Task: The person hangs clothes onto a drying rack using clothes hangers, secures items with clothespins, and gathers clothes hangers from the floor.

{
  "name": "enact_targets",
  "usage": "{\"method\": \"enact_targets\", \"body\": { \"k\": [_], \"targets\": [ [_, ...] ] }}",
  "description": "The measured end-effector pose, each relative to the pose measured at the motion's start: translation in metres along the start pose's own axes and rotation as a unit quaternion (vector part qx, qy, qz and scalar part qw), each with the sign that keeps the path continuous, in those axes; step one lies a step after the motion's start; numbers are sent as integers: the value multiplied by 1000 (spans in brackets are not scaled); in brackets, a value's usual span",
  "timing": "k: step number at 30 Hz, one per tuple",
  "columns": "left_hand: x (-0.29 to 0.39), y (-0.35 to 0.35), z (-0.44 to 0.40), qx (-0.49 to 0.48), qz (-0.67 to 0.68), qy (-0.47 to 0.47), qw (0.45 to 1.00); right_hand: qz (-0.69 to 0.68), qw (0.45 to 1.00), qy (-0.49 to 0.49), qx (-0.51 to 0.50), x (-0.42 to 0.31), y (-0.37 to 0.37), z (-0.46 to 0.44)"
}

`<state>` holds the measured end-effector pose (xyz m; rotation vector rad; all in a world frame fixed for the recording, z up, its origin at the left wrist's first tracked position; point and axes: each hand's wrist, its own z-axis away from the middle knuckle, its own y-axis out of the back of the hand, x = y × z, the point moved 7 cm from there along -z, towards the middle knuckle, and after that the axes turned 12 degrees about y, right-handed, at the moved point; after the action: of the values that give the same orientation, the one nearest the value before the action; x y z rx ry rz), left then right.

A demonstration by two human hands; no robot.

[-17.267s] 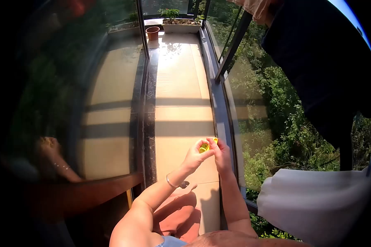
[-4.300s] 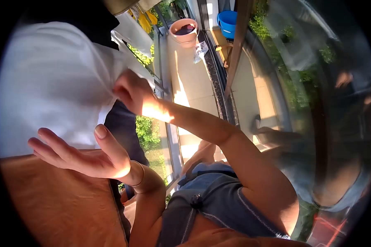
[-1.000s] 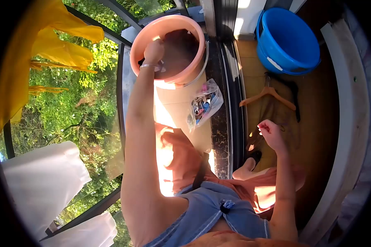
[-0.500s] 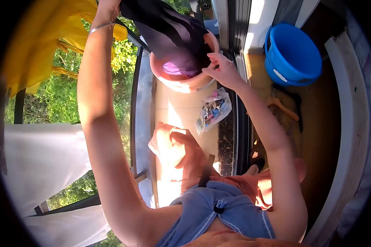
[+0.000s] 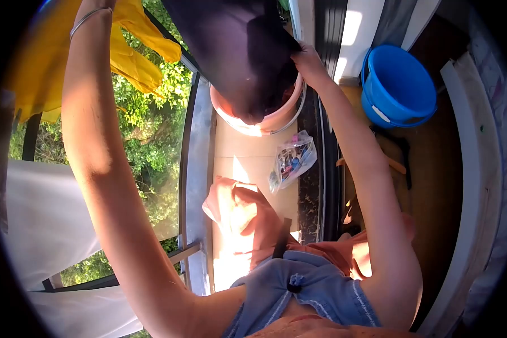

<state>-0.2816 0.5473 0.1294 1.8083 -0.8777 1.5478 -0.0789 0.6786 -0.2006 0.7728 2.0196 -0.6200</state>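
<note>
A dark purple-black piece of clothing (image 5: pixel 236 56) hangs from the top edge of the head view down into a pink bucket (image 5: pixel 253 127). My right hand (image 5: pixel 308 63) is closed on the right edge of this clothing, just above the bucket's rim. My left arm is raised. Only the base of my left hand (image 5: pixel 98 4) shows above a silver bracelet (image 5: pixel 90 19), and its fingers are cut off by the top of the view. Yellow cloth (image 5: pixel 135 50) hangs beside the left wrist.
A blue bucket (image 5: pixel 400 84) stands on the wooden floor at right, with hangers (image 5: pixel 397 163) beside it. A clear plastic bag of small items (image 5: pixel 293 160) lies on the tiles below the pink bucket. White cloth (image 5: pixel 50 214) hangs at left by the window frame (image 5: pixel 200 169).
My left hand has moved left and up, mostly out of view. My right hand, fingers apart before, has closed on the dark clothing, which now spreads wider over the bucket.
</note>
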Motion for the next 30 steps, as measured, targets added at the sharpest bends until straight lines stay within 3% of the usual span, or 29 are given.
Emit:
{"method": "enact_targets", "body": {
  "k": [1,2,5,8,9,10,11,12,14,17,18,19,21,23,24,25,26,27,28,29,30],
  "targets": [
    [-11,42,-20,23,10,33,999,-154,985,-81,10,-17,6,3],
    [-32,146,-93,108,12,53,993,-154,983,-95,22,-32,16,2],
    [-76,90,-32,145,22,118,982,-150,980,-128,38,-65,37,-4],
    [-127,77,-41,74,65,110,989,-234,956,-147,96,-89,35,-12],
    [-137,55,-27,62,3,121,991,-232,957,-146,96,-89,32,-19],
    [-148,51,-24,82,-185,105,974,-244,952,-157,101,-88,27,-26],
    [-145,34,-8,131,-337,59,931,-256,946,-170,104,-86,19,-35],
    [-152,28,-12,134,-367,-48,919,-236,951,-169,108,-84,12,-43],
    [-164,-18,37,35,-163,16,986,-202,958,-169,114,-90,-7,-51],
    [-202,-74,103,-150,-102,64,981,-203,956,-185,100,-73,-24,-72],
    [-217,-88,116,-145,-77,79,983,-241,940,-223,93,-63,-36,-77],
    [-222,-92,120,-76,-177,-1,981,-279,919,-264,89,-54,-47,-75],
    [-221,-108,121,-58,-59,-75,994,-268,925,-258,73,-78,-56,-71],
    [-203,-105,101,63,-145,-238,958,-297,931,-208,-52,-103,-74,-71],
    [-199,-101,103,112,-34,-112,987,-279,939,-151,-130,-111,-79,-73],
    [-196,-97,92,145,-85,-119,979,-115,967,-105,-199,-147,-74,-59],
    [-206,-87,70,157,-25,-95,983,-51,973,-65,-213,-162,-72,-55],
    [-170,-88,79,253,-122,-124,952,13,974,-23,-225,-171,-70,-53],
    [-159,-89,75,189,-31,-135,972,60,985,1,-159,-159,-55,-51],
    [-147,-84,69,227,-117,-108,961,36,984,5,-174,-162,-57,-40],
    [-132,-83,64,261,-178,-150,937,123,962,146,-197,-173,-62,-38]
  ]
}}
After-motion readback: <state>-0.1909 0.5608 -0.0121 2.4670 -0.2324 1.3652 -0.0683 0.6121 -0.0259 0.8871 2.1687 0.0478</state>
